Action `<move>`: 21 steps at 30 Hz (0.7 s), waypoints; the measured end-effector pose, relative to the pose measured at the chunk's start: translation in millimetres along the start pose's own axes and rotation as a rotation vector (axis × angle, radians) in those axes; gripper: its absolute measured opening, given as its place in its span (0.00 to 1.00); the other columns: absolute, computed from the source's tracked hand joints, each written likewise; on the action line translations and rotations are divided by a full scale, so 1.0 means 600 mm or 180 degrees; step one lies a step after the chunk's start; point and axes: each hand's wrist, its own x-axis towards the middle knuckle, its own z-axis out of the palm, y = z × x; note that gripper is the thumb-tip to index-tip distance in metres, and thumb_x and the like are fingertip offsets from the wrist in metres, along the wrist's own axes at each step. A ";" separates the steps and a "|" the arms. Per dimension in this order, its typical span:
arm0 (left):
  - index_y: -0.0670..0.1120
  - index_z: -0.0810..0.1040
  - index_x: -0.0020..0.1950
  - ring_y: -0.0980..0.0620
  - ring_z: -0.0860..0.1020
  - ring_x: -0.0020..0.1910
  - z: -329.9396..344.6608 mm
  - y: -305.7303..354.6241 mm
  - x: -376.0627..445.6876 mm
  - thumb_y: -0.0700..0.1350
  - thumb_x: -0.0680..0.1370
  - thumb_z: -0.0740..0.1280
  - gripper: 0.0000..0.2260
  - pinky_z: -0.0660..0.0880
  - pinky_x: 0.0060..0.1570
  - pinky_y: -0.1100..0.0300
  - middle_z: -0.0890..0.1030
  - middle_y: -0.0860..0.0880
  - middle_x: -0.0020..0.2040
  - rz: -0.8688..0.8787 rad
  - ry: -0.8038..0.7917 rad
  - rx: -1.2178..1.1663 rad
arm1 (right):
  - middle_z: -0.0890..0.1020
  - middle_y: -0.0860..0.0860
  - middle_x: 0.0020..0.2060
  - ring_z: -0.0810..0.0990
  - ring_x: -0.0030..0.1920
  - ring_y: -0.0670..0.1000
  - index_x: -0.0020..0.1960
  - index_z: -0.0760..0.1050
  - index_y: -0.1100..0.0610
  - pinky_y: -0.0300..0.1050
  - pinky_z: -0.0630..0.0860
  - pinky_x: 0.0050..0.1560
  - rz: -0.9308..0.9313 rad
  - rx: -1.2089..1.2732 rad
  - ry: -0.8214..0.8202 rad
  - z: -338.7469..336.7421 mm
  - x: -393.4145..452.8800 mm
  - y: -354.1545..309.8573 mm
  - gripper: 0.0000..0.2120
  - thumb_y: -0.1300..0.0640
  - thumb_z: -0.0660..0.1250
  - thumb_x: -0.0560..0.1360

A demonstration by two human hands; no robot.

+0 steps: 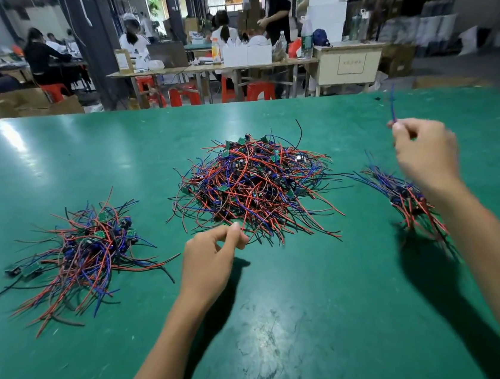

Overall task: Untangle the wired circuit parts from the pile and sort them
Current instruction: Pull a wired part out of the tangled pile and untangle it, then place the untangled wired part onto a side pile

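Counter (51, 149): main pile (255, 188) centre, sorted piles left (85, 255) and right (405, 196). Right hand (425, 153) pinches a blue wire (393, 107), raised. Left hand (209, 256) curled at the pile's near edge; grip unclear. Advice: pin the pile, draw slowly.

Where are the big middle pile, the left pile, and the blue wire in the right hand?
middle pile (253, 186): head view, centre of the tangled heap.
left pile (91, 254): head view, dense middle of the smaller heap.
blue wire (393, 107): head view, on the strand above the right hand (425, 153) pinching it.
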 end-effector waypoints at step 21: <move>0.55 0.84 0.37 0.55 0.77 0.31 0.009 -0.001 -0.005 0.57 0.81 0.64 0.16 0.76 0.39 0.57 0.84 0.61 0.36 0.0115 0.0024 0.0530 | 0.82 0.54 0.50 0.78 0.54 0.59 0.51 0.84 0.51 0.51 0.73 0.51 -0.0327 -0.0974 -0.0935 0.152 -0.143 0.043 0.07 0.53 0.68 0.79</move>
